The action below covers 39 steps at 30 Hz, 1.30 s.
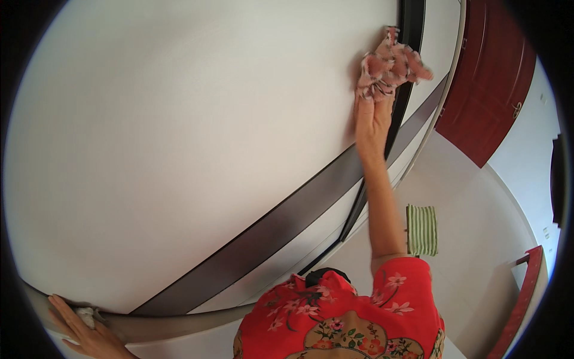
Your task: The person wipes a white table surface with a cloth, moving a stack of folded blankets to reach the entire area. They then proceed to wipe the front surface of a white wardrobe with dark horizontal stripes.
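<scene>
My right hand [374, 122] reaches up with the arm stretched out. It is closed on a crumpled pink patterned cloth [388, 66], which lies against the white panel [197, 113] by its black vertical frame [411, 30]. The fingertips are hidden under the cloth. At the lower left, my left hand [86, 335] rests with fingers stretched out on the grey edge strip [155, 328] of the panel. A small crumpled whitish thing [87, 316] shows beside its fingers; whether it is gripped I cannot tell.
A dark grey band [263, 227] crosses the panel diagonally. On the right are a dark red door [487, 78] with a handle, a green-and-white striped piece [422, 230] over the pale floor [460, 263], and a red wooden edge [521, 305] at the lower right.
</scene>
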Available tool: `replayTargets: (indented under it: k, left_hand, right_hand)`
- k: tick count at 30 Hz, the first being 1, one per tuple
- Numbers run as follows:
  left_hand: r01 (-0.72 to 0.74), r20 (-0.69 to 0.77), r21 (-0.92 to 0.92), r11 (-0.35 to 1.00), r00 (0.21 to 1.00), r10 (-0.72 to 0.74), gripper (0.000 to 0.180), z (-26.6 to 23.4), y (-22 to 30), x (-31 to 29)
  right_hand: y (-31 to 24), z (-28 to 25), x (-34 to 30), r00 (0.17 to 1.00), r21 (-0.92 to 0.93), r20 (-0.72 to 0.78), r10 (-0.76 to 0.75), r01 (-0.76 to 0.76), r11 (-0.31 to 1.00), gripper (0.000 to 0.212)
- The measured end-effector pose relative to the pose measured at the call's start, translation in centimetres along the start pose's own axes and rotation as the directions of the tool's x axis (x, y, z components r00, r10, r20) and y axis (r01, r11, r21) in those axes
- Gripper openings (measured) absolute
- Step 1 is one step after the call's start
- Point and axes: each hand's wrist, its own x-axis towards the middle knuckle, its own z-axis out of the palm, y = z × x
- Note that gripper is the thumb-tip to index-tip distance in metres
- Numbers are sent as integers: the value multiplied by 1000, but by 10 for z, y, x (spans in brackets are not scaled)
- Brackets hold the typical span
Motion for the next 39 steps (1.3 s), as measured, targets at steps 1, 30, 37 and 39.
replayTargets:
  k: [1, 30, 37, 39]
  left_hand:
    - [5, 4, -1, 1000, 1000, -5, 73, 0, 2, -1]
    - [156, 106, -96, 983, 984, -145, 59, -39, 37, 49]
    - [165, 52, -206, 965, 986, -158, 59, -37, 36, 51]
    - [167, 46, -238, 957, 986, -161, 56, -35, 40, 50]
  right_hand:
    - [-14, 10, 3, 993, -2, -114, 11, -11, 1000, 28]
    - [-168, 42, 57, 781, 37, 379, -496, 523, 852, 39]
    - [-280, 108, 146, 397, 317, 446, -802, 768, 557, 35]
    - [-320, 122, 159, 334, 404, 409, -849, 768, 497, 34]
